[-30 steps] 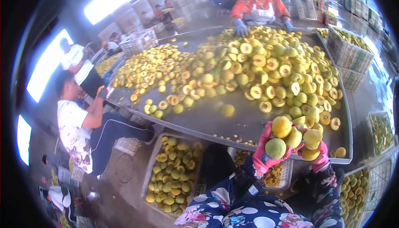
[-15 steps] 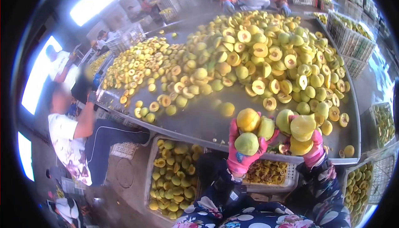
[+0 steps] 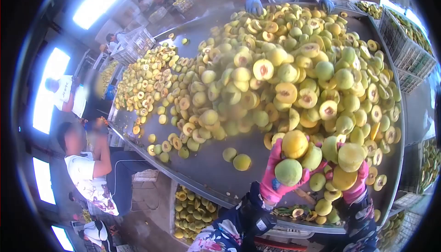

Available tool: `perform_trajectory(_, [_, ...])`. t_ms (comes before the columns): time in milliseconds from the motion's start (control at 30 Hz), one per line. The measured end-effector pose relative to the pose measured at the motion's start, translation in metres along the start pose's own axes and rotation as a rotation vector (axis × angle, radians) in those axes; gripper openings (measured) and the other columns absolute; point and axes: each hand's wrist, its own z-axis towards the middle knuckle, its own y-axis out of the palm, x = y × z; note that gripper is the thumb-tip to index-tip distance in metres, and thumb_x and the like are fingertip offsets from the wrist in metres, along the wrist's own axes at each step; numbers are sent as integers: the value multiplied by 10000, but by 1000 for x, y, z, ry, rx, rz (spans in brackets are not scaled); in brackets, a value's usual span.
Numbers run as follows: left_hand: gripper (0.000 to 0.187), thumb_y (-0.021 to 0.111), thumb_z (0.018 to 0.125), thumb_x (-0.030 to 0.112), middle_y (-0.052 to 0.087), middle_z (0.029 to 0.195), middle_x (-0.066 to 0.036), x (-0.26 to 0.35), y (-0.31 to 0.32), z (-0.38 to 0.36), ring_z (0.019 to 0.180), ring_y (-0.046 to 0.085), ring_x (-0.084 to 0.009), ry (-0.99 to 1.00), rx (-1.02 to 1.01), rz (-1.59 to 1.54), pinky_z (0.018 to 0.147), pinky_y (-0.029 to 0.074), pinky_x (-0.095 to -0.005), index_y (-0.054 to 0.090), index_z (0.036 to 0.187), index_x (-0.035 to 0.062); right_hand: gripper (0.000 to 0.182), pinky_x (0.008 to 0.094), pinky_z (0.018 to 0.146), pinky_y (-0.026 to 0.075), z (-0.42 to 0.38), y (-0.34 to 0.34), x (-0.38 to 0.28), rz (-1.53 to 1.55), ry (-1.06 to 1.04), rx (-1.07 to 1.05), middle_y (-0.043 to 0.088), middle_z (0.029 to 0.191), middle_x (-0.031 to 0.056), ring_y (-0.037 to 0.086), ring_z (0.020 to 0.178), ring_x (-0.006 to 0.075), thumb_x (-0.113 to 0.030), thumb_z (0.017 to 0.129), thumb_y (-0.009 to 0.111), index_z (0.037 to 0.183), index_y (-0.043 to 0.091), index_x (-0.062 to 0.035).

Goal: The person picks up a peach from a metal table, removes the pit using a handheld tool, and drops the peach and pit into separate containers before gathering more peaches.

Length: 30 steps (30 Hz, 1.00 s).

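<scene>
A large heap of halved yellow-green fruit (image 3: pixel 285 73) covers much of the metal table (image 3: pixel 206 169). Both my hands wear pink gloves and are over the near part of the table, at the heap's edge. My left hand (image 3: pixel 280 174) is wrapped round several fruit pieces, among them a green one (image 3: pixel 288 172) and a yellow one (image 3: pixel 295 144). Close beside it on the right, my right hand (image 3: pixel 356 178) holds several more pieces, including a pale yellow one (image 3: pixel 352 157). Loose pieces (image 3: pixel 323 207) lie below and between my hands, near the table's front edge.
Crates of fruit stand under the front edge (image 3: pixel 195 210) and at the right (image 3: pixel 406 45). Across the table is a person with blue gloves (image 3: pixel 253 3). Another person (image 3: pixel 89 174) sits at the left side. More people and crates (image 3: pixel 133 45) are farther back.
My hands, still holding fruit, are farther in over the table, away from its front edge. The view has shifted. Two loose pieces now lie left of my left hand.
</scene>
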Motion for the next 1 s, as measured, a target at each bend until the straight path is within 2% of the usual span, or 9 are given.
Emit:
perform_trajectory(167, [696,547,822,593,317,1437,-132,-51,56,-7,1289,305,-418,121,116,-112,796,511,-386,432,1345,149,729,460,689,516,-25,43,-24,119,-68,150,477,1269,171,523,1066,373,-484,785,511,1339,410,-20])
perform_trajectory(267, [685,625,791,536,341,1419,-129,-65,86,-39,1321,242,-399,214,128,-192,833,505,-420,464,1314,125,730,442,735,504,-32,90,-37,284,-6,155,476,1295,163,492,1155,377,-518,807,490,1344,415,-28])
perform_trajectory(400, [665,666,774,484,351,1397,-153,-70,138,-98,1329,210,-411,361,206,-252,813,519,-456,486,1282,93,667,442,743,477,-18,141,-45,118,66,162,446,1329,142,424,1235,401,-516,829,441,1325,428,-70])
perform_trajectory(567, [705,671,746,506,315,1416,-165,-18,148,-165,1318,206,-427,518,164,-236,778,539,-423,483,1274,78,667,409,641,494,9,183,-6,138,274,260,550,1191,132,580,903,298,-577,787,491,1242,515,-90])
perform_trajectory(633, [708,679,748,486,287,1429,-172,10,158,-186,1334,160,-440,578,135,-313,802,524,-453,468,1279,68,636,419,662,507,23,192,18,100,331,229,567,1158,156,583,946,316,-561,765,540,1206,540,-103])
perform_trajectory(667, [640,653,779,493,422,1334,-171,17,180,-194,1260,369,-364,614,190,-261,759,540,-411,498,1242,79,605,429,695,515,30,192,38,147,320,334,563,1166,165,569,1013,334,-514,753,590,1203,539,-112])
perform_trajectory(867, [605,635,797,487,451,1292,-157,97,229,-254,1205,409,-341,807,234,-240,759,540,-405,503,1230,86,676,426,808,499,111,252,113,109,562,199,530,1216,150,521,1102,357,-487,769,605,1278,457,-66])
perform_trajectory(967, [588,627,806,484,466,1271,-150,140,254,-293,1178,430,-329,933,291,-204,758,541,-402,505,1224,90,638,463,885,470,211,325,145,155,605,231,506,1235,191,514,1107,371,-466,831,552,1287,436,-35])
perform_trajectory(1000, [582,624,809,483,471,1264,-148,156,263,-309,1169,436,-325,977,324,-187,758,541,-400,506,1222,91,612,467,880,477,253,395,149,-52,501,130,526,1213,191,540,1073,350,-467,869,504,1288,430,-27])
